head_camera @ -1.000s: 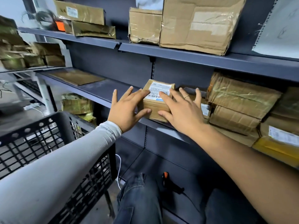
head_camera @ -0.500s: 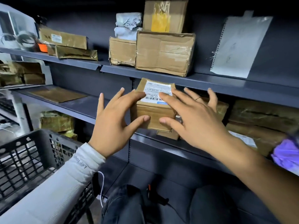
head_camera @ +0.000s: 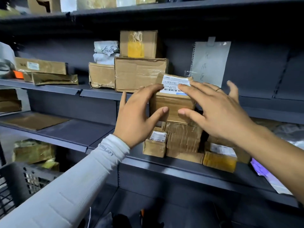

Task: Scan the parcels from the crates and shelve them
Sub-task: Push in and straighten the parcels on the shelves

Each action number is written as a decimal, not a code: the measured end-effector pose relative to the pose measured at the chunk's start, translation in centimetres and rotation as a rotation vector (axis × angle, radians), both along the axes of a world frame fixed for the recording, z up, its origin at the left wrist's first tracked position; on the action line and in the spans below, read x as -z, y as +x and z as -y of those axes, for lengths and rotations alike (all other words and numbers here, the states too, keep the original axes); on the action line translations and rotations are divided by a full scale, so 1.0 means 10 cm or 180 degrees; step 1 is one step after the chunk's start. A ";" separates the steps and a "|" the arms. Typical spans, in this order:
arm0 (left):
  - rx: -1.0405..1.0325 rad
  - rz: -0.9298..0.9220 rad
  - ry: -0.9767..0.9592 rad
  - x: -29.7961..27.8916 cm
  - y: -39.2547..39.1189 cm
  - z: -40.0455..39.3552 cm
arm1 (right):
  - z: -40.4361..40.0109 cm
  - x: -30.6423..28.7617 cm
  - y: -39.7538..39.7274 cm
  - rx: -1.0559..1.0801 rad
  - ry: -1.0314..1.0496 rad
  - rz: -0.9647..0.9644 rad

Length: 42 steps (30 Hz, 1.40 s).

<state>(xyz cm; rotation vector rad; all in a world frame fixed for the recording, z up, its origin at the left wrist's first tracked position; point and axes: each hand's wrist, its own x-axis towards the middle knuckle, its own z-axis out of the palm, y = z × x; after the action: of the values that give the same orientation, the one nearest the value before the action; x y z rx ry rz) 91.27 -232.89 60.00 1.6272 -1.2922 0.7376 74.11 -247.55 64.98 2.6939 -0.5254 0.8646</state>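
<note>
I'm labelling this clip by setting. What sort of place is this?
Most likely a parcel storeroom or courier pickup point: dark metal shelves hold many taped cardboard boxes, and the box between both hands carries a barcode label.

A small cardboard parcel [head_camera: 172, 104] with a white barcode label [head_camera: 175, 85] is held between the left hand [head_camera: 138, 116] and right hand [head_camera: 217, 109], above brown boxes [head_camera: 182, 140] stacked on the middle shelf [head_camera: 181, 170]. A black crate [head_camera: 19, 181] is seen near left.
</note>
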 end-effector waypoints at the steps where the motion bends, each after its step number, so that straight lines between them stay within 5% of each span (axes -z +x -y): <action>1: 0.0030 0.0032 -0.0015 -0.02 0.01 0.04 | 0.02 -0.02 0.00 0.0010 0.0014 0.0015; 20: -0.0374 0.0256 0.0198 -0.27 0.44 1.21 | 0.91 -0.37 0.53 0.0255 0.0387 0.0010; 27: -0.0772 0.0435 0.0545 -0.20 0.53 1.62 | 1.43 -0.38 0.82 -0.0307 0.0994 0.0219; 42: -0.1526 0.1312 0.1746 -0.61 0.54 2.02 | 1.80 -0.54 1.39 0.0489 0.0545 -0.0165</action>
<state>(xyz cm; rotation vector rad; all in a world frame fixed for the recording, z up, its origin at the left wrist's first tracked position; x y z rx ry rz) 96.65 -253.04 66.10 2.3688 -1.4937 1.1189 88.00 -265.57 70.41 2.7733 -0.8168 0.7370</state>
